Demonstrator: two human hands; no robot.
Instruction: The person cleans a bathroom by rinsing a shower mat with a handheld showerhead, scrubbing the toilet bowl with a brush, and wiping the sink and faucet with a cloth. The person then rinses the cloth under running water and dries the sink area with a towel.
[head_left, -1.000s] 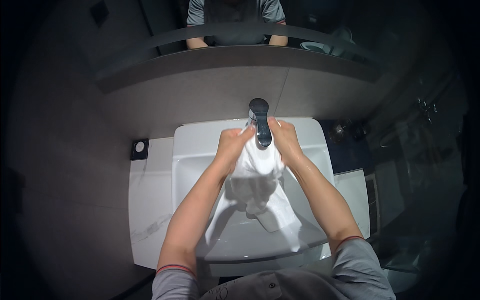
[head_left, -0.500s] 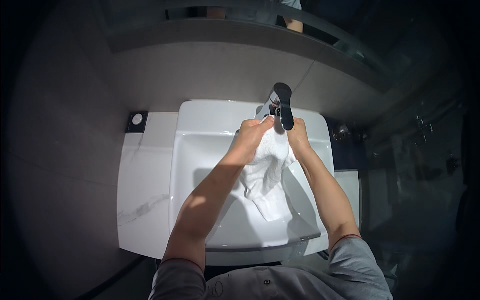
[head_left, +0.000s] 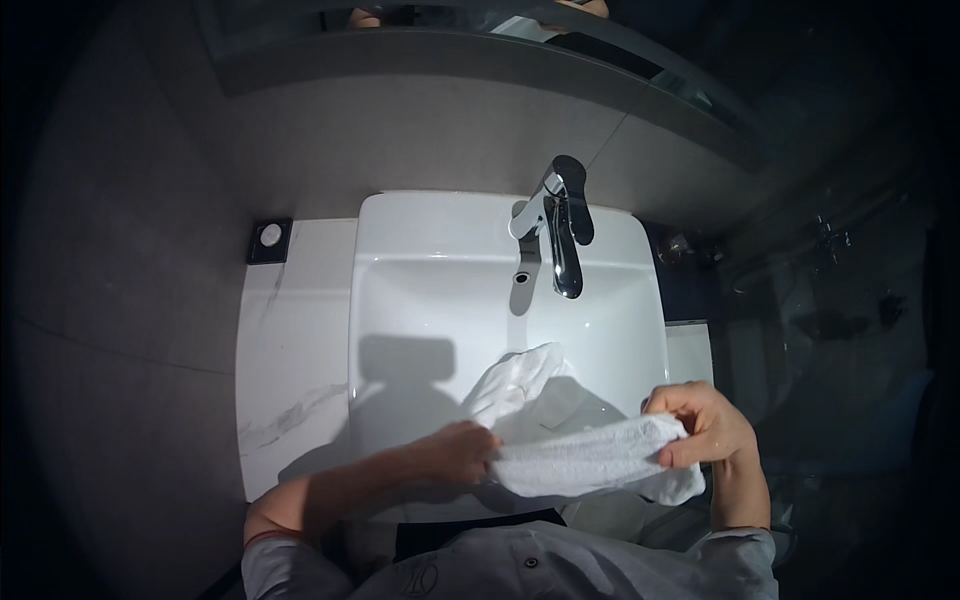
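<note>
A white towel (head_left: 590, 467) stretches between my two hands above the front of the white sink (head_left: 400, 310). My left hand (head_left: 462, 452) is closed round its left end, fingers partly in shadow. At the other end my right hand (head_left: 708, 425) pinches the cloth between thumb and fingers. A loose part of the towel hangs past my left hand and reaches over the basin. Behind it, at the back of the sink, stands a chrome faucet (head_left: 566, 250) with a dark lever; neither hand touches it.
Left of the sink runs a white marbled counter (head_left: 290, 350), with a small dark square dish (head_left: 270, 240) holding a round pale item. A dark tray (head_left: 685, 265) with glassware sits on the right. A grey wall and a mirror (head_left: 430, 18) rise behind.
Both hands have drawn back from under the faucet toward my body with the towel. They have spread apart, pulling it out sideways. The faucet is now uncovered.
</note>
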